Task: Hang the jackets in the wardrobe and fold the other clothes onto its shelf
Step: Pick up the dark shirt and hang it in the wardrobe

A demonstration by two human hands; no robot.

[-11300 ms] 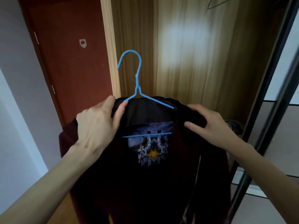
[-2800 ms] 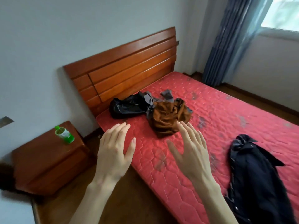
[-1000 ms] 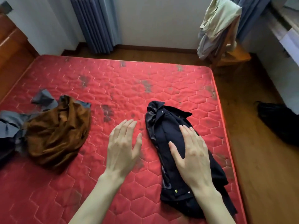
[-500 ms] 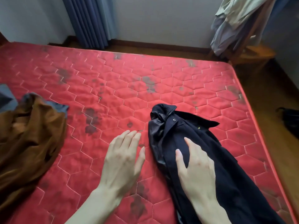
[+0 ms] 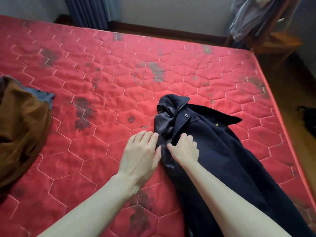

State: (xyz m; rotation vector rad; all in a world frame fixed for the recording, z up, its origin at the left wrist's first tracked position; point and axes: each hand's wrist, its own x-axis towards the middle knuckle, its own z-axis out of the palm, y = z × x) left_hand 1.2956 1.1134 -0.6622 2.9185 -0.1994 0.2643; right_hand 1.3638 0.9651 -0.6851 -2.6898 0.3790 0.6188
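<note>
The navy jacket [image 5: 218, 151] is lying crumpled lengthwise on the red quilted mattress [image 5: 119, 65], its collar pointing toward 12 o'clock and its hem running off toward 5 o'clock, so it is nowhere near a hanger yet. The right hand [image 5: 185, 147] is curling its fingers into the fabric along the front opening, just below the snap button, and appears to be bunching or pinching the cloth there. The left hand [image 5: 142, 151] is resting just beside it at 9 o'clock, fingers together and mostly straight, with their tips touching the shiny lining at the jacket's edge; whether it is gripping anything I cannot tell. Judging from this, the person is only beginning to gather this jacket for lifting. At 9 o'clock, well apart from the jacket, a brown garment [image 5: 20, 130] is sitting in a heap with a bit of grey-blue cloth [image 5: 42, 96] peeking from behind it, both unfolded. At 1 o'clock, beyond the bed, more pale clothing [image 5: 248, 16] is draping over a wooden chair [image 5: 277, 41], and a dark item [image 5: 307, 120] is lying on the floor at 3 o'clock. The wardrobe is out of view. Most of the work seems to be remaining: this jacket needs hanging and the loose clothes need folding.
</note>
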